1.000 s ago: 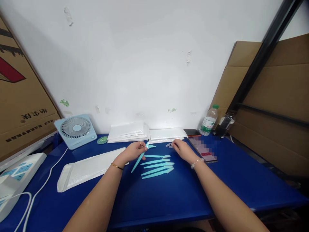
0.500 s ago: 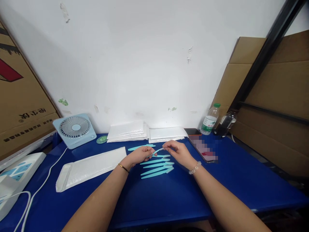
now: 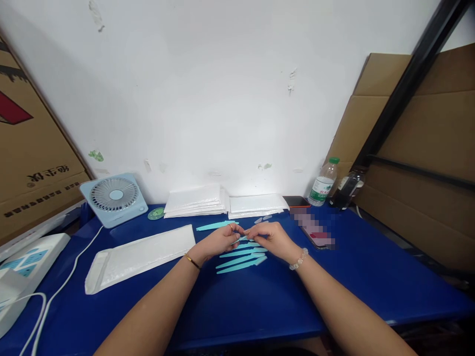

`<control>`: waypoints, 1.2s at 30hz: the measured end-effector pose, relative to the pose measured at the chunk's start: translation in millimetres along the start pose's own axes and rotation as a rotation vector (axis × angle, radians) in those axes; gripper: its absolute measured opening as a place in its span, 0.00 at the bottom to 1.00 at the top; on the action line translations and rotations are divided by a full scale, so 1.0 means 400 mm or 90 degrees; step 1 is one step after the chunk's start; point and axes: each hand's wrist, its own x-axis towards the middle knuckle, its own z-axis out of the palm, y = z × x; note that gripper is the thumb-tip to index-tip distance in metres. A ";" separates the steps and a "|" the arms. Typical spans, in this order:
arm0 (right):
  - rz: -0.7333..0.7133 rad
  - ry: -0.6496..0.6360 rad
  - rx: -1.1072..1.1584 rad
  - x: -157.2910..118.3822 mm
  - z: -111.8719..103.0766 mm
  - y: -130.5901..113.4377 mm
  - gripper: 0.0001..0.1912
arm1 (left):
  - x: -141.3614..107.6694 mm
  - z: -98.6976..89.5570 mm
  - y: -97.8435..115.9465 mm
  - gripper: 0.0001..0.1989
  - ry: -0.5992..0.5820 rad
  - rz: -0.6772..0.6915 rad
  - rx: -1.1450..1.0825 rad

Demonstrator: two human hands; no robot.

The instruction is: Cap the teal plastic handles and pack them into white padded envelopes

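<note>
My left hand [image 3: 221, 241] is closed in a pinch around a slim turquoise eyebrow razor [image 3: 244, 238], mostly hidden by my fingers. My right hand [image 3: 272, 237] meets it from the other side, thumb and fingertips closed on the razor's right end. Below my hands several more turquoise eyebrow razors [image 3: 237, 267] lie side by side on the blue table, with paler tips to the right. Another small group of turquoise razors [image 3: 213, 226] rests beyond my left hand. Two small translucent caps [image 3: 262, 219] lie behind my right hand.
A white padded envelope [image 3: 143, 259] lies to the left, and stacked white envelopes [image 3: 196, 200] stand against the wall. A blue fan [image 3: 115, 198] and power strip [image 3: 37, 262] are at left. Phones [image 3: 296, 201], a water bottle [image 3: 322, 185] and a dark bottle [image 3: 347, 190] sit at right.
My right hand has moved left and slightly down, closing the gap to my left hand. The razor between them is more covered, and the two translucent caps now show behind my right hand.
</note>
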 end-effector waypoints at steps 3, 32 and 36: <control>0.058 -0.055 -0.020 -0.006 -0.035 0.020 0.09 | 0.002 -0.016 -0.012 0.13 0.099 0.051 0.206; 0.347 -0.110 -0.132 -0.013 -0.055 0.176 0.03 | 0.037 -0.108 -0.082 0.13 0.331 0.072 0.332; 0.330 -0.104 -0.142 -0.018 -0.059 0.165 0.02 | 0.040 -0.104 -0.084 0.13 0.318 0.079 0.341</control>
